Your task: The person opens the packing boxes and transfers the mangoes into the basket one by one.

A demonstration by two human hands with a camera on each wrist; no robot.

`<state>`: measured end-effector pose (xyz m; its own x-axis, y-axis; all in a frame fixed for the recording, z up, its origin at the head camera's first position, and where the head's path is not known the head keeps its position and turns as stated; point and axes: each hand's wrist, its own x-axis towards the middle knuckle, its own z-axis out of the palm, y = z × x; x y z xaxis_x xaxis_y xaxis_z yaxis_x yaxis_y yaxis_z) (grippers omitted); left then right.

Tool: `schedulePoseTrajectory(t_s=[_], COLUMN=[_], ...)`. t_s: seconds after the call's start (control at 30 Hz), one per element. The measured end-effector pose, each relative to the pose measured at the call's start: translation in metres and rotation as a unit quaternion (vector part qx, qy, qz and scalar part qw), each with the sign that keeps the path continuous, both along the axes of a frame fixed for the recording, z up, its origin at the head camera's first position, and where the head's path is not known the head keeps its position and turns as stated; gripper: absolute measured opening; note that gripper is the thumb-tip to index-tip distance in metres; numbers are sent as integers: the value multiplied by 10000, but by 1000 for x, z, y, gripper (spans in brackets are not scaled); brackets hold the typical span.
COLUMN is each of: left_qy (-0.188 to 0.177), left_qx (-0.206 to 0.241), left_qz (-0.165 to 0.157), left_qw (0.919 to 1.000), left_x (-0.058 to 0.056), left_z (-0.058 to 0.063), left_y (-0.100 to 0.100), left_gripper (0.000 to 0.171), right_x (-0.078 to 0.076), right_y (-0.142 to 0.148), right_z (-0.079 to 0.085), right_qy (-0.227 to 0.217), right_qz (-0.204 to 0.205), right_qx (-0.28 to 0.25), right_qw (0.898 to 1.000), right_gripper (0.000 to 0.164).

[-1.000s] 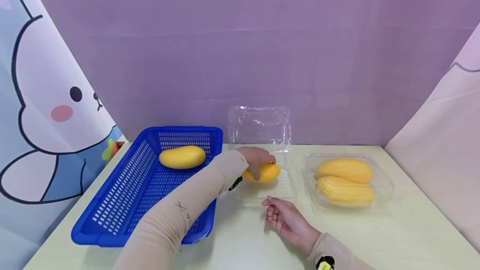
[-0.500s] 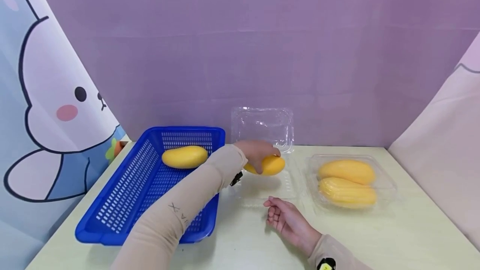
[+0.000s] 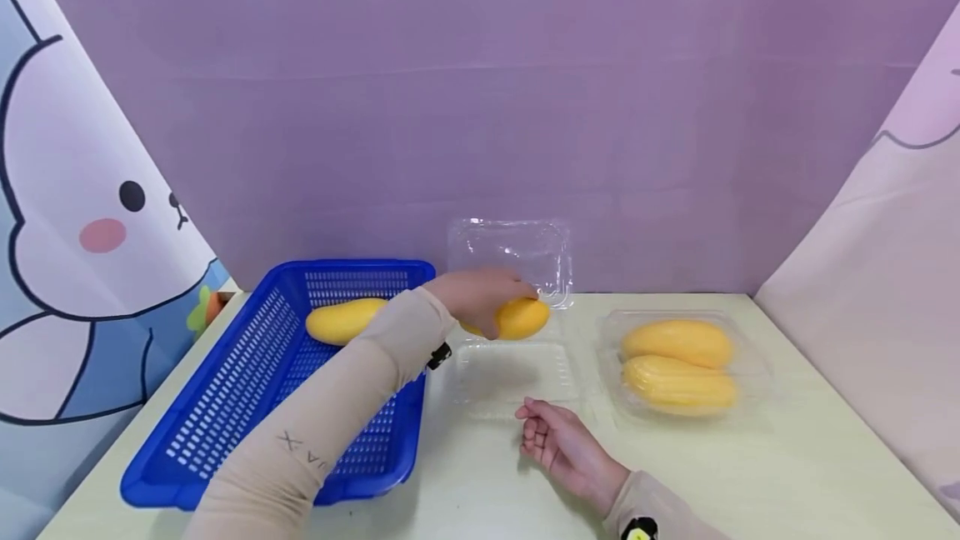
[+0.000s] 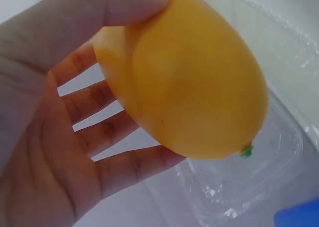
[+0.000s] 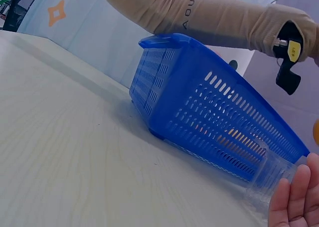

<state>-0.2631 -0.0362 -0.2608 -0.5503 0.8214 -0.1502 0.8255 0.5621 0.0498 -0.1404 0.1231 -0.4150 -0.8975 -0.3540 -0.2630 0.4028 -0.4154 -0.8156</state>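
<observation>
A yellow mango (image 4: 199, 82) with a small green stem tip is gripped by my left hand (image 3: 480, 294), thumb on one side and fingers on the other. In the head view the mango (image 3: 523, 319) is held above the back of an opened clear plastic clamshell box (image 3: 517, 382), whose lid (image 3: 510, 261) stands up behind. My right hand (image 3: 558, 448) holds nothing. It lies near the box's front edge with its fingers loosely curled, and its fingers (image 5: 299, 192) show at the lower right of the right wrist view.
A blue plastic basket (image 3: 405, 440) stands at the left with another mango (image 3: 341, 322) inside, partly hidden by my left sleeve. To the right, a clear box (image 3: 757, 357) contains two mangoes (image 3: 678, 373). A purple cloth (image 3: 480, 107) hangs behind the table.
My left hand has raised the mango up and back, from low inside the clear box to above its rear part. My right hand stays put. The head view has shifted slightly.
</observation>
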Motion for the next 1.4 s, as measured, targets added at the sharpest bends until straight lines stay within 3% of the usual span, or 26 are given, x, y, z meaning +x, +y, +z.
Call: schedulePoseTrajectory(t_s=[0.17,0.37,0.67,1.03,1.4], left_qy=[-199,-149,66,66,10], left_qx=[108,184,341,485,483], left_qz=[141,388,267,519,1180], left_qw=[9996,9990,9990,9975,9918], left_x=[3,8,8,9,9], left_z=[8,13,23,21,17], left_y=[-15,-31,-57,-91,-132], left_gripper=[66,67,64,61,63], right_x=[-1,0,1,2,0], right_y=[1,3,6,4,0], right_z=[0,-1,1,0,2], right_qy=[-19,-40,21,72,73], right_qz=[-132,-109,-149,-112,-141], right_qx=[64,52,50,52,47], right_qw=[9999,9999,9999,9999,9999], right_gripper=[25,26,26,28,28])
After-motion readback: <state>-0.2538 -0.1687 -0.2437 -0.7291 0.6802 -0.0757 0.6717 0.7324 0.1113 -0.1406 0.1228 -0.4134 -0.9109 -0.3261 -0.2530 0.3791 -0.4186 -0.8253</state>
